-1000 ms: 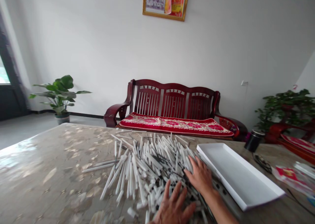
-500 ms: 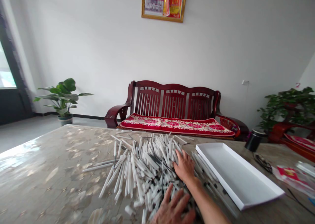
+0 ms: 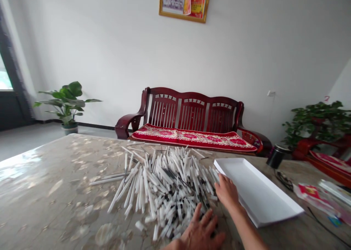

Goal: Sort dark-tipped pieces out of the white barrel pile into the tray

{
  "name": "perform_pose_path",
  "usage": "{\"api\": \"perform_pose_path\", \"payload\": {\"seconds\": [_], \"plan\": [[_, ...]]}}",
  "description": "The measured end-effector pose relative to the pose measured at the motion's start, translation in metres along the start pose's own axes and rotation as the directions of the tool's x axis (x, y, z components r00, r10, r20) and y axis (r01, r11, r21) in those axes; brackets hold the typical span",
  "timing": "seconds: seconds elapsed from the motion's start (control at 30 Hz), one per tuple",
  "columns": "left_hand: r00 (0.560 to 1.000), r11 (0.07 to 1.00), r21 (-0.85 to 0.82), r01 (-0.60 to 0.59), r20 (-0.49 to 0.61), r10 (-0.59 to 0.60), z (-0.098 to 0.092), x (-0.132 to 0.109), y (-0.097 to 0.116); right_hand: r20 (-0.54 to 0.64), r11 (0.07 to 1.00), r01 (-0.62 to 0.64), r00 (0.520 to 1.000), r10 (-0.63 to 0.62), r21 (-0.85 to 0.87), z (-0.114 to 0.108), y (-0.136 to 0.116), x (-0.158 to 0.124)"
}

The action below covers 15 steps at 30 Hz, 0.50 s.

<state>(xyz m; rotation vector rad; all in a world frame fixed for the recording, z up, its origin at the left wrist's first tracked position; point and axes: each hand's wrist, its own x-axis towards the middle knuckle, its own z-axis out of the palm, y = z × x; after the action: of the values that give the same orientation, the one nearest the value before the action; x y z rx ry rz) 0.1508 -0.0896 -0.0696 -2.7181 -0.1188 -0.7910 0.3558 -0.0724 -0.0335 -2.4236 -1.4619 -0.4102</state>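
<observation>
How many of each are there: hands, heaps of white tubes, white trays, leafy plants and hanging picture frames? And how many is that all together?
Hands: 2
Heap of white tubes: 1 (too many overlapping tubes to count singly)
White tray: 1
Leafy plants: 2
Hanging picture frame: 1
Total: 7

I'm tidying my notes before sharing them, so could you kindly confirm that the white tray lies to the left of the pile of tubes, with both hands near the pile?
Not quite: the side is wrong. The head view shows the white tray to the right of the pile of tubes, with the left hand and right hand near the pile.
</observation>
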Motion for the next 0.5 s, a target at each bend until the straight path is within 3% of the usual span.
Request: {"api": "perform_pose_path", "payload": {"seconds": [0.1,0.2,0.3,0.5], "plan": [[1.0,1.0,0.01,-0.014,-0.008,0.015,-0.004,-0.009,-0.008,-0.009,0.999,0.019,1.0,-0.019,0.03,0.02,-0.001,-0.004],[0.999,1.0,0.019,-0.016,0.029,0.015,-0.015,-0.017,-0.017,-0.035,0.984,0.063,0.998,-0.058,0.166,0.032,-0.008,0.0],[0.999,0.999,0.03,-0.01,0.043,0.009,-0.029,-0.024,-0.023,-0.045,0.97,0.075,0.997,-0.067,0.231,0.03,-0.002,-0.001],[0.999,0.999,0.022,-0.037,-0.017,0.038,-0.041,-0.033,-0.022,-0.033,0.995,0.03,0.999,-0.027,0.091,0.021,0.03,-0.034]]}}
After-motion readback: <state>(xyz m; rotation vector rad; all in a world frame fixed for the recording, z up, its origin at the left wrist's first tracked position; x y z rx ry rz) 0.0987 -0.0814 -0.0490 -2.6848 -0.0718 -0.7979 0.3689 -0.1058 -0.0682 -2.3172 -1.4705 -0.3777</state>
